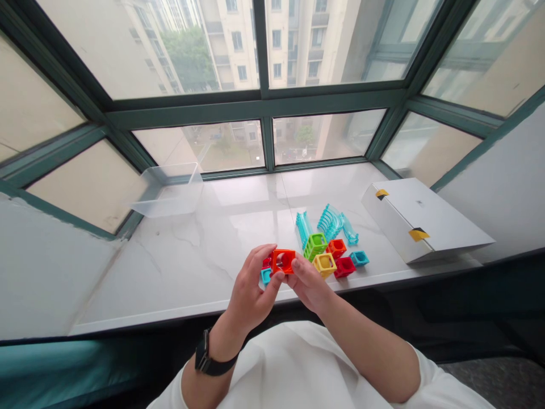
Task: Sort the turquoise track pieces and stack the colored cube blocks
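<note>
Both my left hand [255, 281] and my right hand [309, 281] are closed on one orange-red toy block [283, 261] with a round hole, held over the sill's front edge. Just behind my left fingers show parts of a red block [267, 262] and a blue block [266, 276]; I cannot tell whether they are joined. To the right of my hands sit a green block [315, 246], a yellow block [325, 264], an orange-red block [336, 248], a dark red block [344, 267] and a blue block [360, 258].
Clear blue track pieces [330, 222] lie behind the blocks. A transparent plastic bin [170, 193] stands at the left by the window. A white box [430, 218] with yellow-black tape sits on the right. The marble sill [204, 250] ends at its front edge near my body.
</note>
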